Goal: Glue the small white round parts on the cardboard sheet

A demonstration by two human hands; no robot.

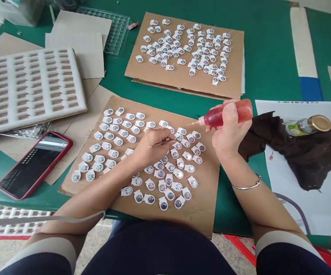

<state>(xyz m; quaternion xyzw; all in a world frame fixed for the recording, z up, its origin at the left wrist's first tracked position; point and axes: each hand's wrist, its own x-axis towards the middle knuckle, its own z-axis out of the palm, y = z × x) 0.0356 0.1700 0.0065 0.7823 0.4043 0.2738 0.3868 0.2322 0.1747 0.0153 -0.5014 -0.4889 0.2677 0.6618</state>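
Observation:
My left hand [154, 147] is closed on thin metal tweezers [163, 143], their tips low over small white pieces with round silvery faces [179, 136]. Whether the tips grip one of these pieces I cannot tell. Raised to the right, my right hand [231, 131] is wrapped round a squeeze bottle [227, 113] of red liquid. Its thin needle nozzle points left, above the pieces and apart from them. Many such pieces lie in loose rows on a brown cardboard sheet [204, 206], some hidden under my left hand and forearm.
Behind is another cardboard sheet [231, 88] with more pieces. A white slotted tray [81, 91] and a red-cased phone [35, 164] lie left. At right, a glass jar [305, 126] rests on dark cloth [303, 164] over white paper [326, 206]. A clear blister tray [119, 30] lies farther back.

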